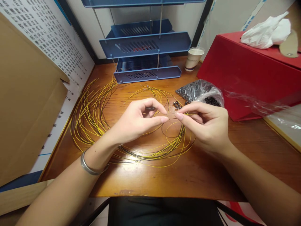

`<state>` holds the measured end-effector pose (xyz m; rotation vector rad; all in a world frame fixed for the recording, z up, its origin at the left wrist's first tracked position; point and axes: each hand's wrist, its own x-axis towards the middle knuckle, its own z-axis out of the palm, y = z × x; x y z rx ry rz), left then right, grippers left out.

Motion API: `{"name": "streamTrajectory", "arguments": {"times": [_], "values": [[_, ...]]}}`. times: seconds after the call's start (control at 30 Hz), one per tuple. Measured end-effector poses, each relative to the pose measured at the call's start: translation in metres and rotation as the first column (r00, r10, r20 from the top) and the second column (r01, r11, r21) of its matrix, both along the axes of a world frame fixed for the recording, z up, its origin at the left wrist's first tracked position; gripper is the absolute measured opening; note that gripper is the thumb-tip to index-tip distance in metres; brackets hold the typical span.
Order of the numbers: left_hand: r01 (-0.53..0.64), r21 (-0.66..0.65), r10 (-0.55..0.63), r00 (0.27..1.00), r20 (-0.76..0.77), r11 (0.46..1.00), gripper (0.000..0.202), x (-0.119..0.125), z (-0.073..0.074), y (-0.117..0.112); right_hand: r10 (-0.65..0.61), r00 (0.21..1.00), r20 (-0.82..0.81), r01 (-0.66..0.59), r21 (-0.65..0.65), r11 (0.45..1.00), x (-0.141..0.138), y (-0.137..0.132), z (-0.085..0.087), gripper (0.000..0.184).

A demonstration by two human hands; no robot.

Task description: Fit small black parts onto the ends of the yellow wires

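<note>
My left hand [138, 121] and my right hand [204, 125] meet fingertip to fingertip above the wooden desk [188, 175]. The right hand pinches the end of a thin yellow wire [191, 114]. The left hand is closed in a pinch too, on something small and dark that I cannot make out. Under both hands lie loose coils of yellow and black wires [94, 122]. A silver bracelet [88, 166] sits on my left wrist.
A clear plastic bag of small black parts [199, 91] lies behind my right hand, a few loose parts [176, 105] beside it. A blue stacked paper tray [145, 53], a paper cup [194, 58], a red box [254, 72] and cardboard [25, 103] surround the desk.
</note>
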<state>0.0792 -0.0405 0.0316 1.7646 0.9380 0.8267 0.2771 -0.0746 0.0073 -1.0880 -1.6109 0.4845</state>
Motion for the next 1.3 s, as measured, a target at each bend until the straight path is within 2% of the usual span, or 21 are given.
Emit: {"name": "streamTrajectory", "arguments": {"times": [0.3, 0.53, 0.63, 0.93, 1.3], "values": [[0.016, 0.227, 0.019, 0.988, -0.152, 0.974, 0.029, -0.002, -0.006, 0.001, -0.032, 0.999, -0.014, 0.031, -0.020, 0.999, 0.000, 0.000, -0.001, 0.003], [-0.080, 0.333, 0.114, 0.990, -0.083, 0.939, 0.025, 0.001, -0.016, 0.001, -0.050, 0.999, -0.012, 0.050, -0.039, 0.998, -0.002, 0.000, 0.001, 0.004], [-0.080, 0.379, 0.118, 0.990, -0.076, 0.922, 0.018, 0.001, -0.017, 0.000, -0.040, 0.999, 0.001, 0.040, -0.038, 0.998, -0.002, -0.001, 0.001, 0.005], [-0.095, 0.439, 0.148, 0.985, -0.089, 0.894, 0.016, 0.002, -0.017, 0.000, -0.020, 1.000, 0.012, 0.021, -0.086, 0.996, -0.002, 0.000, 0.000, 0.005], [-0.057, 0.461, 0.118, 0.988, -0.103, 0.885, 0.014, 0.002, -0.017, 0.001, -0.017, 0.999, 0.050, 0.022, -0.090, 0.996, -0.002, 0.000, -0.001, 0.007]]}}
